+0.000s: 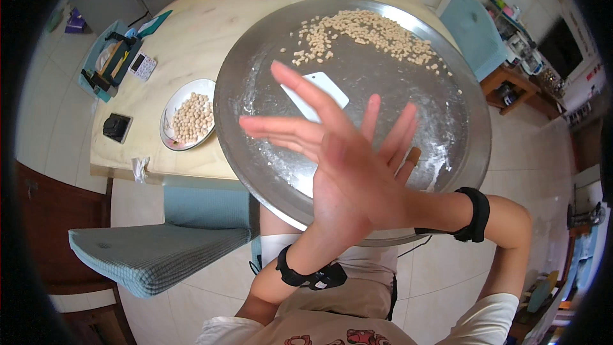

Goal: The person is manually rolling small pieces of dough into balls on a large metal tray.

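Observation:
My left hand (337,206) and my right hand (357,167) cross and overlap above a large round metal tray (230,153). Their fingers are spread, and I see nothing held in either. A tan bandage is on one fingertip at the right. Part of a white plastic scraper (323,91) shows on the tray behind the fingers. Many small pale dough pieces (364,26) lie along the tray's far side. White powder marks the tray's surface. Where the palms overlap, their contact is hidden.
Left of the tray, an oval plate (165,129) holds small round pale balls (191,120). Farther left are a calculator (142,66), a black object (116,127) and a blue basket (88,64). A blue-covered chair (158,244) stands by the table (191,33).

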`<state>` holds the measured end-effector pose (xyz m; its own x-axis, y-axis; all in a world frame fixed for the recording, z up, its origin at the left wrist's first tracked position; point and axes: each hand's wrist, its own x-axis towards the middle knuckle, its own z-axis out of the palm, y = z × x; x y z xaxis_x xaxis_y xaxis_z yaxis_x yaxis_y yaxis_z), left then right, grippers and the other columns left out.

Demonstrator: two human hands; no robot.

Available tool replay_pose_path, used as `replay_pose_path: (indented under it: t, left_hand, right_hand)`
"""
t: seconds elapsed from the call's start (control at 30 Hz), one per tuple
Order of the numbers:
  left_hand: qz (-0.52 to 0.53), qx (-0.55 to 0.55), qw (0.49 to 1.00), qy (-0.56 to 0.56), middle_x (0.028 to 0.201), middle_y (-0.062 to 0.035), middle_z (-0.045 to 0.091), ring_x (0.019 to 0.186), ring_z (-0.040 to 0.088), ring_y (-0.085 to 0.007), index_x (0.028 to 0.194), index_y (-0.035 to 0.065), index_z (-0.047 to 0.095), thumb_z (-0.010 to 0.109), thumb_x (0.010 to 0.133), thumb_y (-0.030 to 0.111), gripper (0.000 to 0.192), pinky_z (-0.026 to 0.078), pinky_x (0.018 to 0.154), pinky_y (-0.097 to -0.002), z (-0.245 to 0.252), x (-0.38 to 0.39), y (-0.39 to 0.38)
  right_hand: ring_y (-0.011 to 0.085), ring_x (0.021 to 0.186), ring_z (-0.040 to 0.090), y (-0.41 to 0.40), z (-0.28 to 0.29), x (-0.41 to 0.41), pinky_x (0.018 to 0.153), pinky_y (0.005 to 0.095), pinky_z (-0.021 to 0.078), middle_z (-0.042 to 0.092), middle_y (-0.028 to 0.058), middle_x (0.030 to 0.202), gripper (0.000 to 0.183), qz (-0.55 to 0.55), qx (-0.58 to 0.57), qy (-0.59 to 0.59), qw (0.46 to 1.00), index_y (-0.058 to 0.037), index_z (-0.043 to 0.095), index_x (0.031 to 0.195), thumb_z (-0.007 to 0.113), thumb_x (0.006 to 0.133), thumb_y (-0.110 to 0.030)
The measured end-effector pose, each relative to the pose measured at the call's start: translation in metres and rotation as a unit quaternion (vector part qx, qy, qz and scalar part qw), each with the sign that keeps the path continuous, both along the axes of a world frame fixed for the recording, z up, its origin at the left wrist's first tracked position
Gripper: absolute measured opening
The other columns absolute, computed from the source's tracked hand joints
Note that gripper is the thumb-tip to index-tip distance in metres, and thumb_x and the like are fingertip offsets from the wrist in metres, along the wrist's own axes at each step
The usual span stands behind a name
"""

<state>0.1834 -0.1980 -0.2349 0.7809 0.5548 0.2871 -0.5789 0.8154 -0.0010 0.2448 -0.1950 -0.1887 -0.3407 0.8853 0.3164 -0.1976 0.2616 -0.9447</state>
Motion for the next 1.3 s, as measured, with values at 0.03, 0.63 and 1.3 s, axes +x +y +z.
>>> replay_pose_path:
  t: [0.03, 0.63, 1.3]
  left_hand:
    - [0.000, -0.001, 1.000, 0.000, 0.159, -0.0132, 0.006, 0.147, 0.007, -0.0280, 0.153, 0.0211, 0.013, 0.029, 0.095, 0.060, 0.071, 0.005, 0.119, -0.0423, -0.005, 0.002, 0.002]
    - [0.038, 0.000, 0.995, 0.094, 0.158, -0.0072, 0.020, 0.138, 0.033, -0.0249, 0.133, 0.0222, 0.043, 0.019, 0.099, 0.054, 0.052, 0.016, 0.113, -0.0471, 0.006, -0.003, -0.005]
    - [0.056, 0.009, 0.994, 0.095, 0.159, -0.0117, 0.010, 0.146, 0.012, -0.0267, 0.153, 0.0240, 0.014, 0.014, 0.093, 0.067, 0.074, 0.001, 0.118, -0.0497, -0.001, 0.005, -0.005]
  right_hand:
    - [0.0257, 0.128, 0.044, 0.005, -0.008, -0.001, 0.109, 0.0367, 0.0281, 0.040, 0.0190, 0.141, 0.058, -0.067, 0.027, 0.027, 0.997, 0.0006, 0.029, 0.137, 0.040, 0.100, -0.042]
    - [0.0182, 0.063, 0.042, -0.019, -0.065, 0.016, 0.059, 0.0298, 0.0329, 0.045, 0.0048, 0.070, 0.014, -0.258, 0.330, -0.139, 0.897, -0.0034, 0.044, 0.079, 0.047, 0.091, -0.010]
    - [0.0230, 0.086, 0.059, -0.054, -0.075, 0.027, 0.080, 0.0295, 0.0452, 0.056, 0.0096, 0.081, 0.014, -0.290, 0.155, -0.401, 0.855, -0.0043, 0.056, 0.080, 0.046, 0.088, -0.008]
